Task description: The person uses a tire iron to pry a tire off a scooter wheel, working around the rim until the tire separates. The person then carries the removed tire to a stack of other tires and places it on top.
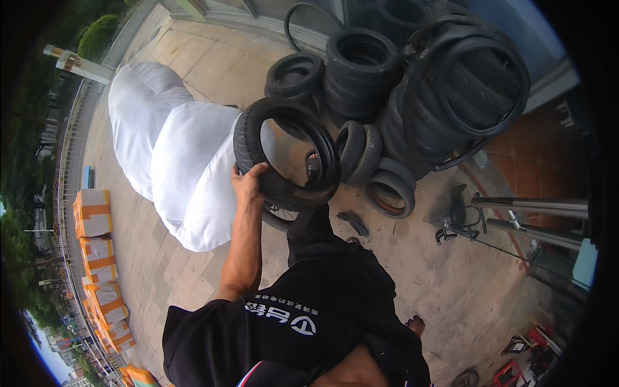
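One left grip [249, 182] clasps the black tyre [290, 195] by its near-left edge, best kept firm against twisting, while I cannot tell the state of the right grip [416, 325].

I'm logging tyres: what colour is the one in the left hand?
The tyre in the left hand is black; the head view shows it best.

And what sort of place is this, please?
Probably outside a tyre or vehicle repair shop: a stack of black tyres and a bulkier tyre pile stand on the paving, and the left hand grips another tyre.
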`<move>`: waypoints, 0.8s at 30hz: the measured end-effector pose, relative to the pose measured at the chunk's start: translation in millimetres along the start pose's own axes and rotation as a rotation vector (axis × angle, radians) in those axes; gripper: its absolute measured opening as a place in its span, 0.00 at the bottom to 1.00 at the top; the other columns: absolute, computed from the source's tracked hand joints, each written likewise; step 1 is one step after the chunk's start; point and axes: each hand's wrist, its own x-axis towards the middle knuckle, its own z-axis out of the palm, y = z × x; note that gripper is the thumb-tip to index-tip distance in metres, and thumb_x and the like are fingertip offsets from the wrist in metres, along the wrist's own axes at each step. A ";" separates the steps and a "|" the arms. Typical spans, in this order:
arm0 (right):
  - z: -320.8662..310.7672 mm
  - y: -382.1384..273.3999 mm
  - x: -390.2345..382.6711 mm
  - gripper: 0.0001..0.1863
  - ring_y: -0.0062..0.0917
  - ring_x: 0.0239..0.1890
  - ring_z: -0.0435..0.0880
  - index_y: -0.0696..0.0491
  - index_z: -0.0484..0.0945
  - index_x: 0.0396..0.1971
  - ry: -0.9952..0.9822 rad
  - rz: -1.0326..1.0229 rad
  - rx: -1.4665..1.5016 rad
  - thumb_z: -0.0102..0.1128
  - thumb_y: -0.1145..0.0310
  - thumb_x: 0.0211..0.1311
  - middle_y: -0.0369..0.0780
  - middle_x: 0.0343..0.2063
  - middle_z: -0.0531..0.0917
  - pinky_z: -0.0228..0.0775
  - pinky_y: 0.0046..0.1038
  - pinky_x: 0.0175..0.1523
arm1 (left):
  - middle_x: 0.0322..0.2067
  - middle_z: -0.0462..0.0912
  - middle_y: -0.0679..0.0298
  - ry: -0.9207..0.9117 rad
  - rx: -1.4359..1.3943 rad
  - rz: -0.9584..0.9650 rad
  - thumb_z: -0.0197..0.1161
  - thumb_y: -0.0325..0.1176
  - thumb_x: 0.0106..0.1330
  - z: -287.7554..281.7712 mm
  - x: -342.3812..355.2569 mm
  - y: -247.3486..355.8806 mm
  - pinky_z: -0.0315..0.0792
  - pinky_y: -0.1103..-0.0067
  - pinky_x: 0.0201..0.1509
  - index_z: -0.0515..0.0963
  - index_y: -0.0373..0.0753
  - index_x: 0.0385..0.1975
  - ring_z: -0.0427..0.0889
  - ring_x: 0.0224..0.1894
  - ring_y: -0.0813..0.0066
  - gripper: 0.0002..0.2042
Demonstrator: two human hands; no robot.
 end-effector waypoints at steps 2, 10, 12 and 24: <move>29.7 -25.4 7.3 0.11 0.18 0.12 0.62 0.46 0.64 0.20 -0.062 -0.006 0.063 0.47 0.68 0.64 0.32 0.13 0.64 0.48 0.22 0.15 | 0.41 0.80 0.51 0.015 -0.043 -0.002 0.71 0.16 0.42 9.9 42.2 7.2 0.80 0.68 0.41 0.60 0.28 0.62 0.83 0.35 0.61 0.41; 295.1 -396.0 15.4 0.08 0.16 0.14 0.68 0.54 0.76 0.41 -0.081 -0.124 -0.024 0.52 0.71 0.65 0.33 0.18 0.72 0.55 0.20 0.16 | 0.51 0.76 0.50 0.125 0.004 0.287 0.73 0.21 0.43 77.2 285.7 69.5 0.74 0.72 0.54 0.60 0.28 0.64 0.79 0.49 0.61 0.43; 400.2 -503.5 8.0 0.09 0.17 0.20 0.73 0.57 0.76 0.43 -0.148 -0.196 -0.196 0.53 0.69 0.69 0.35 0.24 0.77 0.64 0.21 0.23 | 0.54 0.74 0.49 0.290 0.275 0.376 0.73 0.25 0.44 101.0 367.0 76.4 0.69 0.72 0.60 0.59 0.28 0.65 0.76 0.55 0.59 0.44; 830.7 -721.2 58.3 0.22 0.18 0.35 0.77 0.51 0.70 0.57 -0.390 0.003 -0.241 0.61 0.59 0.67 0.34 0.41 0.78 0.75 0.26 0.40 | 0.60 0.69 0.45 0.453 0.785 0.276 0.72 0.30 0.44 120.4 709.7 -96.4 0.59 0.70 0.69 0.62 0.30 0.64 0.68 0.64 0.52 0.43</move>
